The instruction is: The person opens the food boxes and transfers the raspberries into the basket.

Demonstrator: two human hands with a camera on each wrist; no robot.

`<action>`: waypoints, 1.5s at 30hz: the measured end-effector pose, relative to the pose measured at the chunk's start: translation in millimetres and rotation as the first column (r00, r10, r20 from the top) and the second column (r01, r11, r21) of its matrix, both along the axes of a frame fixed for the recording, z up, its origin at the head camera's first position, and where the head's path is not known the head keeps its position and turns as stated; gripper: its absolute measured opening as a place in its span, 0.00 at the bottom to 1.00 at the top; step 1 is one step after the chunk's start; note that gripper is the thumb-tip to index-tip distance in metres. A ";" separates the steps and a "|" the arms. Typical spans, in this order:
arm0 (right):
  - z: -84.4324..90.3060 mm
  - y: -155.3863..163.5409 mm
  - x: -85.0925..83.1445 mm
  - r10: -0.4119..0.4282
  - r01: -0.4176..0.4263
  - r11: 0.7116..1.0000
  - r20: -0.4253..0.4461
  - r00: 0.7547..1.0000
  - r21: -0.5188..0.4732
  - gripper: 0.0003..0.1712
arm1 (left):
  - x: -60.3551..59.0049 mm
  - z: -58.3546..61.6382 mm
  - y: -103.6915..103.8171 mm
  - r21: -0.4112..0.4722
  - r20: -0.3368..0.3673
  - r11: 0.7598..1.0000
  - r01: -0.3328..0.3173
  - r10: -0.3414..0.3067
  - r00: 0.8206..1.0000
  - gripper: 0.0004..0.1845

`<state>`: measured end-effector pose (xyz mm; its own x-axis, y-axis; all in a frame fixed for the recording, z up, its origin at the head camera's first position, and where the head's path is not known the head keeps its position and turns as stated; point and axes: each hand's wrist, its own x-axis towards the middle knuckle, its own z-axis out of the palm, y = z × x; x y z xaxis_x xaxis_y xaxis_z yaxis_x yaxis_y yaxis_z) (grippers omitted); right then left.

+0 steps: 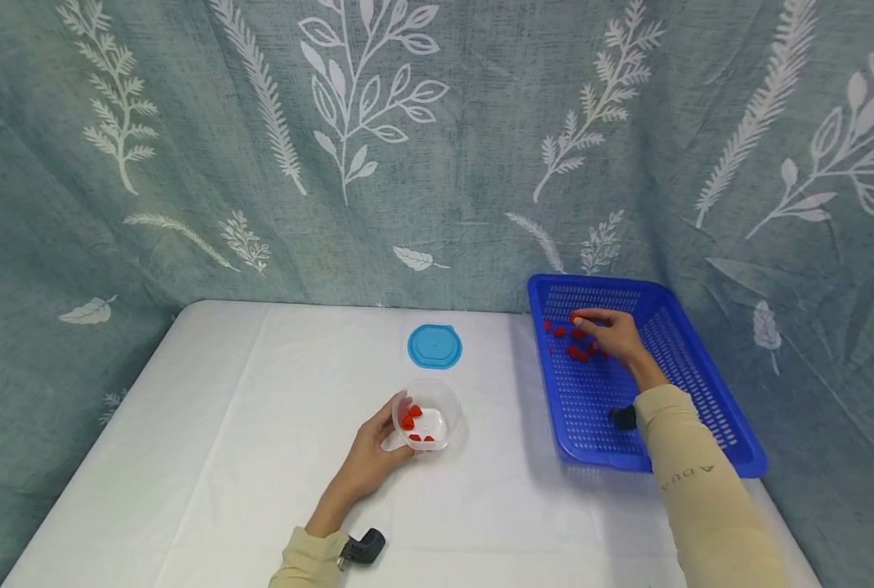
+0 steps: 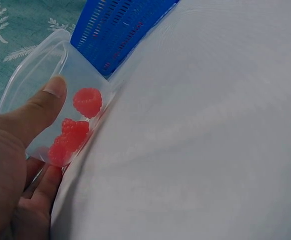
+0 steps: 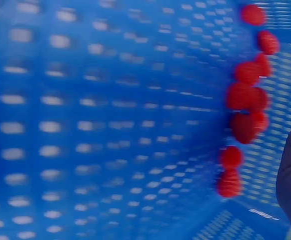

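The basket at right was glossy blue perforated plastic. The small tub was clear, smooth plastic. A matt white cloth covered the tabletop.

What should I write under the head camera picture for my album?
Left hand holds a clear tub of raspberries; right hand reaches into the blue basket.

Head view looks down across the table; both wrist views sit close, sharing the blue basket.
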<state>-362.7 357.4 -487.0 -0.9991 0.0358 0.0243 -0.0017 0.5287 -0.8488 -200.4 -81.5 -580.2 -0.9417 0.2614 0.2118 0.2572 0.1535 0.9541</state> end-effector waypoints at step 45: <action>52.9 -41.1 10.9 0.206 -0.214 0.969 0.071 0.976 0.125 0.25 | -1.5 0.0 -1.0 -0.008 0.025 1.000 -0.007 0.008 1.000 0.48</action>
